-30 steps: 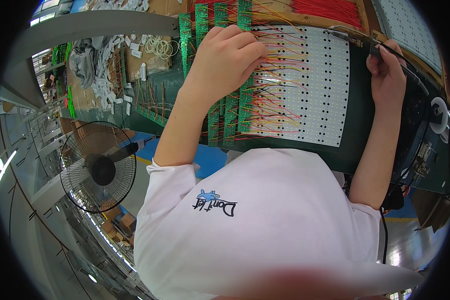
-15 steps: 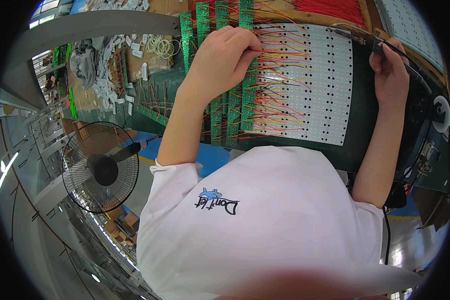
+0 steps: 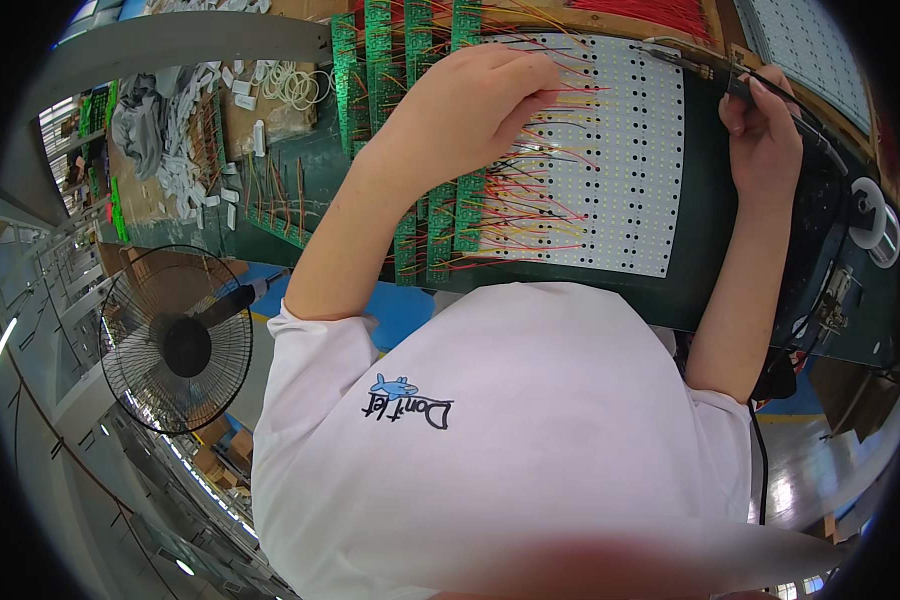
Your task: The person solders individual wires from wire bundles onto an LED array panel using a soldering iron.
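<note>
- Workshop floor around a dark green table (image 3: 710, 240); black pedestal fan (image 3: 178, 340) stands at the person's left, and loose white parts (image 3: 195, 180) lie on the table's far left.
- White LED panel (image 3: 610, 160) lies flat near the middle of the table: matte white, rectangular, with rows of small pale dots and black holes.
- Green circuit strips (image 3: 435, 220) butt against the panel's left edge; they are narrow, glossy and laid parallel.
- Thin red and yellow wires (image 3: 530, 215) run from the strips across the panel; they are fine, springy and tangle easily.
- Left hand (image 3: 470, 105) rests knuckles-up on the panel's upper left with fingers curled down into the wires. Whether it pinches one cannot be told.
- Right hand (image 3: 765, 135) is closed around a slim dark soldering tool (image 3: 710, 68), whose tip points at the panel's top right corner.
- Judgement: the work looks like joining wires to the panel. Doing it well calls for pinning a single wire flat, keeping neighbouring wires away from the tip, bracing the right wrist on the table, and touching only the intended pad.
</note>
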{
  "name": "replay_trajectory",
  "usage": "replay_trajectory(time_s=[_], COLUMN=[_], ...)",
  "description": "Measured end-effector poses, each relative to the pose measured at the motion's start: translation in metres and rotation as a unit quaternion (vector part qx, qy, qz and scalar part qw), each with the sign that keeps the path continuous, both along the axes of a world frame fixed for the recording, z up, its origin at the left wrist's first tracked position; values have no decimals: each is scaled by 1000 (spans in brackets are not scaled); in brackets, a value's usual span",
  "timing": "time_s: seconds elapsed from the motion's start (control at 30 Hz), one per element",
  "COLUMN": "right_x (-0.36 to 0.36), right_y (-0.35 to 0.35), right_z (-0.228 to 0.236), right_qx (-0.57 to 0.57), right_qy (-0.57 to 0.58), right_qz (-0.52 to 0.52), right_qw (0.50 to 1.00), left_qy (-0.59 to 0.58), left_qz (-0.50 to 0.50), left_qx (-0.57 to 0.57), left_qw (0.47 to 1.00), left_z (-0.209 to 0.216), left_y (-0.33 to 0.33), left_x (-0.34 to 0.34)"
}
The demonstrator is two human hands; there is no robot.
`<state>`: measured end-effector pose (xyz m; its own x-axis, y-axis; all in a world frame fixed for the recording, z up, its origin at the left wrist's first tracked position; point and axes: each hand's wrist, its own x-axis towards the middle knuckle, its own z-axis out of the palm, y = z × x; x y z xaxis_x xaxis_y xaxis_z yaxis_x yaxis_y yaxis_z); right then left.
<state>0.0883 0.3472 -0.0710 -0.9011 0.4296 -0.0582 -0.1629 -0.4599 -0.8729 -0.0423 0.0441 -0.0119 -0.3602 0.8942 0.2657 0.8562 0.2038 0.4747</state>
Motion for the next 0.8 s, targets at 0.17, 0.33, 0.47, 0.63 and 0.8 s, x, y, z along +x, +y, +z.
replay_trajectory(time_s=[0.17,0.33,0.47,0.63,0.8], right_x=[3,22,27,36,34], right_y=[-4,-8,-11,-14,-16], right_z=[7,33,64,44,10], right_qx=[15,111,173,144,103], right_qy=[4,7,-54,-40,-5], right_qz=[-17,-29,-90,0,48], right_qw=[1000,993,979,989,993], left_qy=[-19,-17,-22,-24,-39], left_qz=[18,25,25,47,65], left_qx=[7,10,41,73,61], left_qw=[1000,999,999,996,995], left_z=[-10,-18,-23,-29,-35], left_y=[9,12,6,5,6], left_x=[15,14,12,12,10])
